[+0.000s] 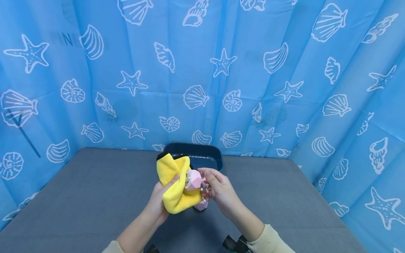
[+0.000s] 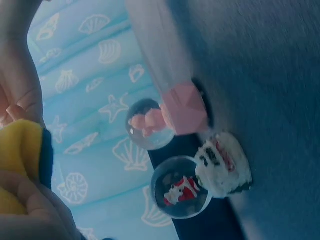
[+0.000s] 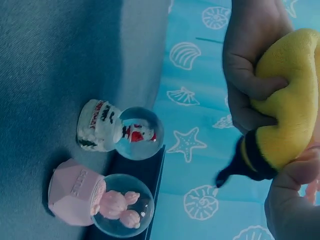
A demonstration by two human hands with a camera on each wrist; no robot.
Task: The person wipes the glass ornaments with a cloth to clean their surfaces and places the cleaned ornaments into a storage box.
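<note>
My left hand [image 1: 158, 198] grips a yellow cloth [image 1: 181, 202] with a black edge, thumb on top of the folds. Set against the cloth is a snow globe with a faceted pink base [image 1: 194, 180]; its clear ball is pinched by the fingers of my right hand [image 1: 219, 188]. The globe lies tilted on its side, base toward the cloth. In the right wrist view the cloth [image 3: 292, 105] hides most of that globe. Below the hands, a second pink snow globe [image 3: 75, 192] stands on the table beside a white-based snow globe [image 3: 97, 125] with a Santa figure inside.
A dark blue tray [image 1: 218, 154] sits at the back of the grey table [image 1: 110, 196], partly behind the cloth and hands. Right behind the table hangs a blue curtain [image 1: 202, 77] with white shells and starfish.
</note>
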